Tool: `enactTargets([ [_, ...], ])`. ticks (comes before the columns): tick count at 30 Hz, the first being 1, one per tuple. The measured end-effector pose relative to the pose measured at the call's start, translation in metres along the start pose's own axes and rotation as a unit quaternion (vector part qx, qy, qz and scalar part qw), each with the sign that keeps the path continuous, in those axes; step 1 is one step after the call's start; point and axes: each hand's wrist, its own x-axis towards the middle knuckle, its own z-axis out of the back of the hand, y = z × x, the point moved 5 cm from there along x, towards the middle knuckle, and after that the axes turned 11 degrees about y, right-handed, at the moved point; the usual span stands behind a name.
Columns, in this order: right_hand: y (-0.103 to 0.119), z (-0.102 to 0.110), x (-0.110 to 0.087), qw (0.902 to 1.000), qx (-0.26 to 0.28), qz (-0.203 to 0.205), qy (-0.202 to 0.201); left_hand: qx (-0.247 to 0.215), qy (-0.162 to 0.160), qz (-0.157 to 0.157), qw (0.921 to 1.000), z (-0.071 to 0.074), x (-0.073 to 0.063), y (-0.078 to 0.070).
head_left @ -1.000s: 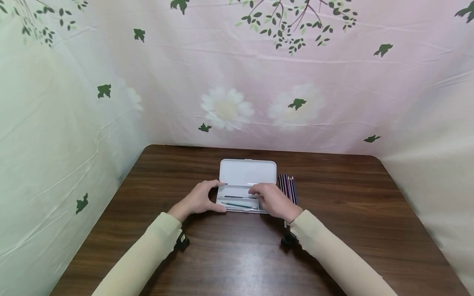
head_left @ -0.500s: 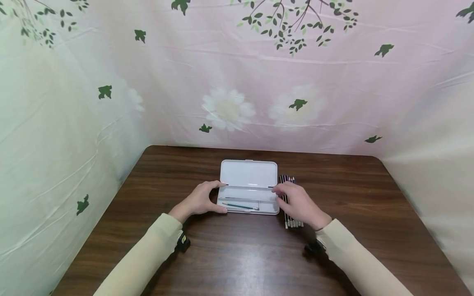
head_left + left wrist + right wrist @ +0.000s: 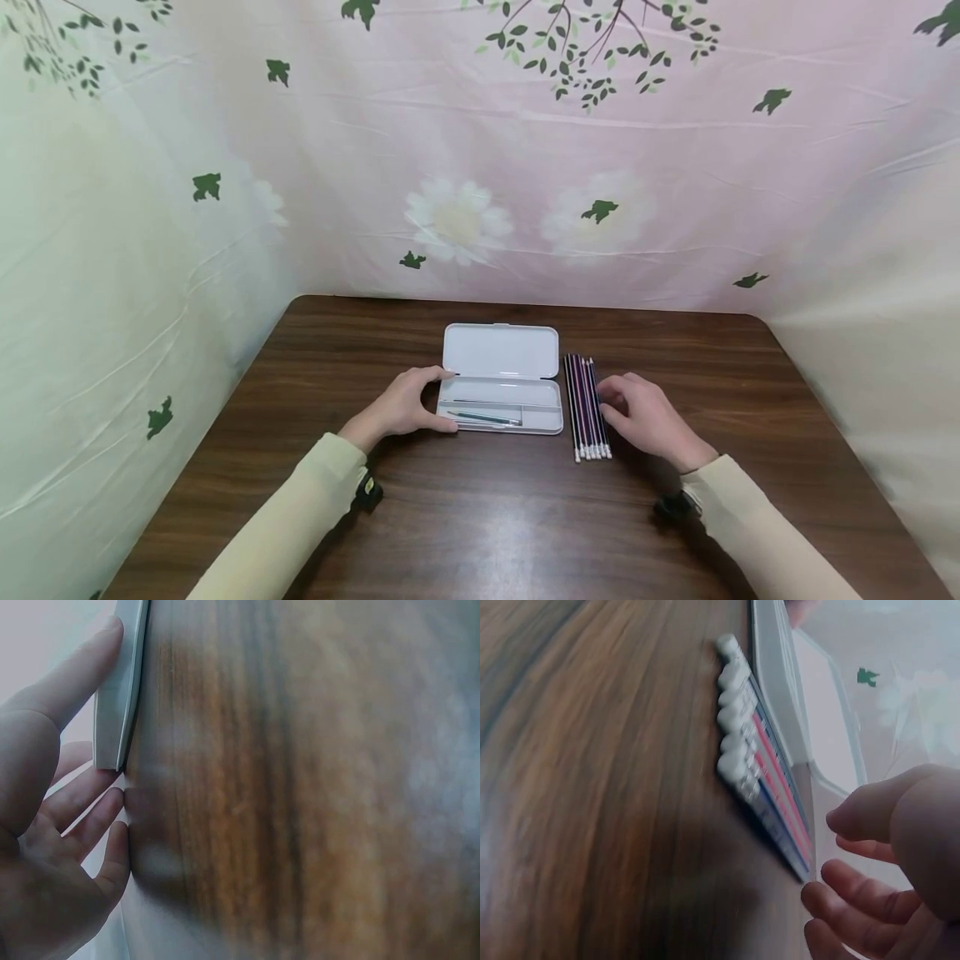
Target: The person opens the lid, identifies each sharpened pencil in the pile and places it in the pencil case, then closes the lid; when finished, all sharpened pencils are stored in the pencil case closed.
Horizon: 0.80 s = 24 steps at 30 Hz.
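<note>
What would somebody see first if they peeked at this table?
Probably the open white pencil case in the middle of the dark wooden table, with the left hand holding its left end. Just to its right lies a neat row of pencils, and the right hand reaches toward them.

right hand (image 3: 889, 855): cut off by the frame's edge, only fingertips show
pencils (image 3: 769, 769): far ends hidden behind fingers
table (image 3: 315, 780): blurred
</note>
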Motion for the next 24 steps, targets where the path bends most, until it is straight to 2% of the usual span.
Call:
enactTargets([
  [10,-0.012,-0.004,0.002,0.9991,0.007,-0.039,0.017,0.001,0.0,0.0,1.0,0.003,0.0,0.0],
  [24,-0.015,-0.008,0.007,0.9971,-0.004,-0.066,0.036,0.002,0.004,-0.004,1.0,0.001,0.002,0.0],
])
